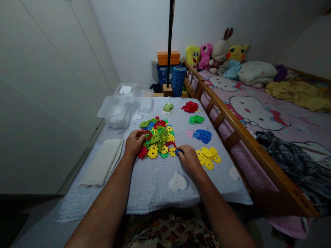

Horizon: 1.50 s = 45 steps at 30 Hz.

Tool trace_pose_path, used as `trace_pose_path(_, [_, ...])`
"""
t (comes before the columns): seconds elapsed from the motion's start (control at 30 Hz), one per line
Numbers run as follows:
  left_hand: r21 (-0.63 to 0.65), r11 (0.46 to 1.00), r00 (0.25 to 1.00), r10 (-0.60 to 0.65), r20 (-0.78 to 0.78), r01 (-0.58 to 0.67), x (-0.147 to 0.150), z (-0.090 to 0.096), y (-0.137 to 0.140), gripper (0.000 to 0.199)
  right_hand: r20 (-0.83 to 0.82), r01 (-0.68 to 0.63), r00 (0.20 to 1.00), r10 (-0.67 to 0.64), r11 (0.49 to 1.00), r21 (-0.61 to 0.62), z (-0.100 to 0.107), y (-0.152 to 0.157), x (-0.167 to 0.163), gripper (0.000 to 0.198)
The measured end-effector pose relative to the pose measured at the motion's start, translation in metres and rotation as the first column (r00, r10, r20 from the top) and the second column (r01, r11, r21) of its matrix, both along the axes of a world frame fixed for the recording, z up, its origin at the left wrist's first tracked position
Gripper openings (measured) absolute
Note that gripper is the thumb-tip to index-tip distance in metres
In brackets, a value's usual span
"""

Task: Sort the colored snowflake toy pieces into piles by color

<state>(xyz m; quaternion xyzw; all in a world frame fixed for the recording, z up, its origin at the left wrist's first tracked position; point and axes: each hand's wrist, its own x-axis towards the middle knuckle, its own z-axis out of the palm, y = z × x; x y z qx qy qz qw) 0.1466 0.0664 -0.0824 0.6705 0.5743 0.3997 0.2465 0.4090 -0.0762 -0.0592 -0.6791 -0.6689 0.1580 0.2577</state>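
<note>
A mixed pile of plastic snowflake discs (159,136) in red, yellow, green and blue lies in the middle of the cloth-covered table. At its left edge is my left hand (133,142), fingers curled against the discs; what they hold, if anything, is hidden. My right hand (190,159) pinches a blue snowflake disc (178,152) at the pile's right edge. Sorted heaps run along the table's right side: yellow discs (208,157) nearest my right hand, then blue discs (203,135), green discs (196,119) and red discs (190,106). Light-green discs (168,106) lie behind the pile.
Clear plastic containers (117,113) stand at the table's back left, with a folded pale sheet (103,162) in front of them. Along the right runs a wooden bed rail (219,106). A black pole (169,44) and a blue foam roller (178,81) rise behind the table.
</note>
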Motion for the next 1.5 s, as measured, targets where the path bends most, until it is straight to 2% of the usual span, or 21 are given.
trace_pose_path(0.1, [-0.008,1.0,1.0,0.004,-0.004,-0.004,0.0,0.0,0.0,0.031,-0.118,-0.004,0.993,0.01,0.999,0.045,0.006,0.002,0.014,0.023])
trace_pose_path(0.2, [-0.005,1.0,1.0,0.003,-0.008,-0.003,-0.001,-0.001,0.0,0.032,-0.181,0.053,0.983,-0.034,0.994,0.1,0.016,0.009,0.041,0.022])
trace_pose_path(0.37, [-0.001,1.0,1.0,-0.003,0.001,0.003,-0.001,-0.004,0.002,0.032,-0.234,0.258,0.945,-0.23,0.961,0.098,0.029,0.033,0.101,0.02])
trace_pose_path(0.5, [-0.008,1.0,1.0,0.004,-0.003,-0.004,-0.001,-0.002,0.001,0.032,-0.255,0.394,0.894,-0.368,0.917,0.058,0.023,0.052,0.137,0.02])
trace_pose_path(0.67, [-0.016,1.0,1.0,0.014,-0.01,-0.014,-0.001,-0.001,0.0,0.034,-0.247,0.428,0.886,-0.392,0.897,0.112,0.007,0.065,0.151,0.009])
trace_pose_path(0.93, [-0.013,1.0,1.0,0.017,-0.007,-0.017,-0.001,-0.002,0.001,0.033,-0.122,0.413,0.909,-0.399,0.903,0.118,0.002,0.075,0.151,0.003])
trace_pose_path(1.1, [-0.011,1.0,1.0,0.015,0.005,-0.015,-0.001,-0.002,0.001,0.033,0.04,0.382,0.919,-0.392,0.912,0.152,-0.001,0.078,0.154,0.007])
trace_pose_path(1.27, [0.006,1.0,1.0,0.011,0.015,-0.011,0.0,-0.003,0.001,0.032,0.097,0.377,0.911,-0.401,0.905,0.199,0.015,0.071,0.131,0.013])
trace_pose_path(1.33, [0.01,1.0,1.0,0.006,0.022,-0.007,0.0,-0.004,0.002,0.032,0.061,0.289,0.951,-0.304,0.941,0.176,0.022,0.064,0.104,0.013])
trace_pose_path(1.4, [0.013,1.0,1.0,0.004,0.028,-0.004,-0.001,-0.005,0.002,0.032,0.02,0.107,0.994,-0.109,0.991,0.08,0.025,0.055,0.071,0.011])
trace_pose_path(1.47, [0.017,1.0,0.999,0.0,0.034,0.0,-0.001,-0.006,0.003,0.032,0.016,-0.05,0.999,0.05,0.999,-0.007,0.022,0.045,0.038,0.01])
trace_pose_path(1.5, [0.019,1.0,0.999,-0.001,0.037,0.0,-0.001,-0.007,0.003,0.032,0.028,-0.084,0.996,0.085,0.996,-0.021,0.02,0.04,0.024,0.009])
